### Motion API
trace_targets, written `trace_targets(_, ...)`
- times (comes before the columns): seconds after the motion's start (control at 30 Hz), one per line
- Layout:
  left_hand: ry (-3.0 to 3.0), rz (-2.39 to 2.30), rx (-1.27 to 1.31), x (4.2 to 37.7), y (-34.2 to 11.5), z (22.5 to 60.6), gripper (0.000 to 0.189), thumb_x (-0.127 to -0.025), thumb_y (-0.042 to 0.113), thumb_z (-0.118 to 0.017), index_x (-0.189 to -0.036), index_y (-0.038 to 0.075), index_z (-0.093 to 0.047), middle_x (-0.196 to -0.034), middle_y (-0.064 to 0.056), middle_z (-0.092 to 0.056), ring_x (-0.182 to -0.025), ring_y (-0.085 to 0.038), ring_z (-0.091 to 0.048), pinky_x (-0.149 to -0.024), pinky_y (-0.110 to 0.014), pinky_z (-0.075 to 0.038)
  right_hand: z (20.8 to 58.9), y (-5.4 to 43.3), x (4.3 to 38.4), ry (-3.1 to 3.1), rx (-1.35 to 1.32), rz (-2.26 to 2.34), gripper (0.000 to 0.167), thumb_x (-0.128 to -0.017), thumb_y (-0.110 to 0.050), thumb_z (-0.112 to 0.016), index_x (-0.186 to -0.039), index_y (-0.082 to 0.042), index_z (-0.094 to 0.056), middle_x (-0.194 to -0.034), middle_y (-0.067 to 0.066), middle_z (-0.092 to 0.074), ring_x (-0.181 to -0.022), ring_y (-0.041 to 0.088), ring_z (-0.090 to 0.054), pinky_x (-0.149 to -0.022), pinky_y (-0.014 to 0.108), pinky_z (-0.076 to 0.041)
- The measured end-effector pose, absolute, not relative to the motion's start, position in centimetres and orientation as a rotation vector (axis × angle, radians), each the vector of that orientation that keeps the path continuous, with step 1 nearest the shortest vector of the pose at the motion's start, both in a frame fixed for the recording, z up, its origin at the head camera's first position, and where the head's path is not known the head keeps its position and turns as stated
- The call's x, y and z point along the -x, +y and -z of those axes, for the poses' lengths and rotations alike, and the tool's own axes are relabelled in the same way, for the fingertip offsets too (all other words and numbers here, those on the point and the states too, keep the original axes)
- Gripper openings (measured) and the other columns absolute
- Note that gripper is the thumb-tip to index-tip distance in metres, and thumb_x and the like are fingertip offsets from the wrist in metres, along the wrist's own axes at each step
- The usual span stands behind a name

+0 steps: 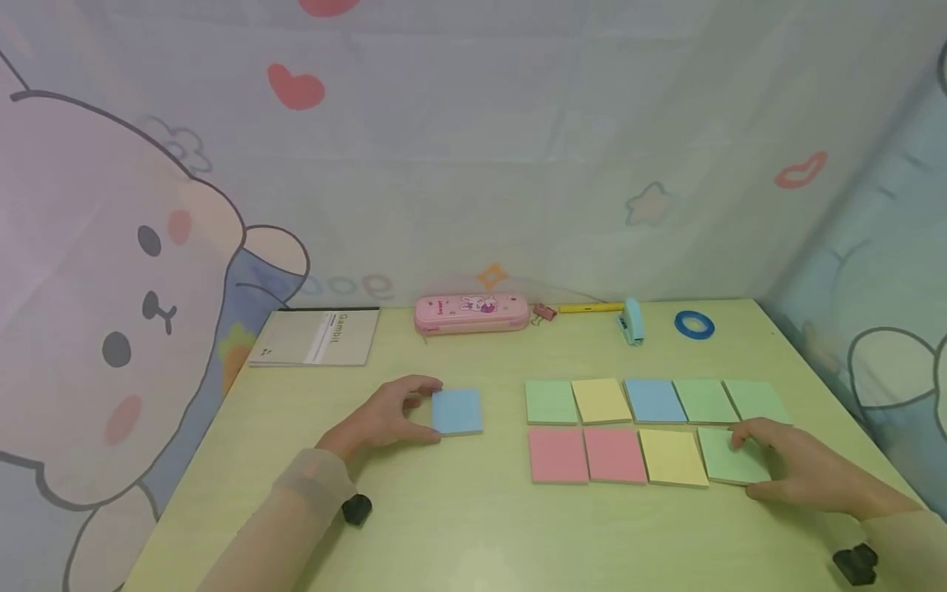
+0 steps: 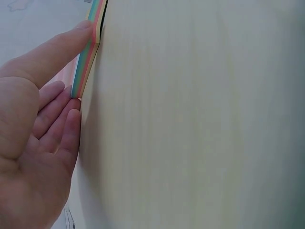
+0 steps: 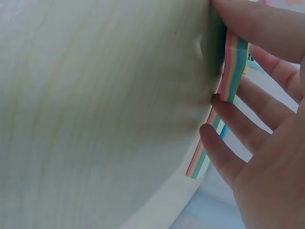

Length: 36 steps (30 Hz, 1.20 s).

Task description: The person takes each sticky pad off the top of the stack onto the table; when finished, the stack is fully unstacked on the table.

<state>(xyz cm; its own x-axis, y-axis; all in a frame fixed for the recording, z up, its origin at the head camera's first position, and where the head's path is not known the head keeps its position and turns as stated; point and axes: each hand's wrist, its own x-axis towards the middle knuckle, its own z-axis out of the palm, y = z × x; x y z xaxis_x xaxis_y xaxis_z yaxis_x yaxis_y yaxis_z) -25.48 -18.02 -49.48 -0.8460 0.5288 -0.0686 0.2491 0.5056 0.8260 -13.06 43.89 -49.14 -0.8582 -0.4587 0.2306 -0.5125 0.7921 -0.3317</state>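
My left hand (image 1: 388, 417) holds a blue sticky note pad (image 1: 456, 413) by its left side, thumb at the near corner and index finger at the far one. In the left wrist view, the thumb rests on the striped edge (image 2: 86, 64) of that pad. Over on the right, my right hand (image 1: 802, 469) grips a green sticky note pad (image 1: 728, 456) at the right end of the front row, thumb at its near edge and fingers over its right part. The right wrist view shows this pad's striped side (image 3: 233, 71) between thumb and fingers.
Two rows of several sticky note pads lie right of centre, including a pink pad (image 1: 558, 456) and a yellow pad (image 1: 601, 401). Along the back are a notebook (image 1: 314, 339), pink pencil case (image 1: 472, 314), binder clip (image 1: 544, 312), yellow pen (image 1: 590, 308), stapler (image 1: 631, 322) and blue tape roll (image 1: 694, 335).
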Motion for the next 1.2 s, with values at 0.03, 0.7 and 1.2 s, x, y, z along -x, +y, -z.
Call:
trace_targets(0.03,2.438,-1.265,-0.654,25.5,-18.0,49.5,0.081,-0.081,0.025,-0.094,-0.15,0.011,-0.054,-0.152,-0.008,-0.056,-0.139,-0.04,-0.054,-0.119,-0.052,-0.041,49.2,43.9,13.1,-2.835,-0.78,-0.587,0.062,-0.063,-0.025,-0.102,-0.111,-0.027,-0.062,-0.119,-0.004,-0.066,-0.117,-0.008,-0.049,-0.095,0.001,-0.029)
trace_targets(0.7,2.448,-1.294,-0.731,25.5,-18.3,49.3,0.081,-0.081,0.022,-0.094,-0.149,0.006,-0.054,-0.15,-0.011,-0.056,-0.137,-0.033,-0.054,-0.118,-0.048,-0.043,43.8,31.2,17.2,-2.787,-1.045,-0.587,0.032,-0.093,-0.022,-0.083,-0.118,-0.02,-0.063,-0.117,-0.011,-0.064,-0.109,0.014,-0.062,-0.091,0.031,-0.054)
trace_targets(1.2,2.559,-1.342,-0.677,23.9,-19.7,48.7,0.068,-0.088,0.027,-0.088,-0.145,0.006,-0.058,-0.143,-0.012,-0.062,-0.13,-0.033,-0.06,-0.11,-0.051,-0.051,43.7,15.3,23.4,-2.923,-1.252,-0.785,0.047,-0.095,-0.027,-0.079,-0.133,-0.009,-0.058,-0.135,0.001,-0.057,-0.126,0.028,-0.056,-0.108,0.046,-0.047)
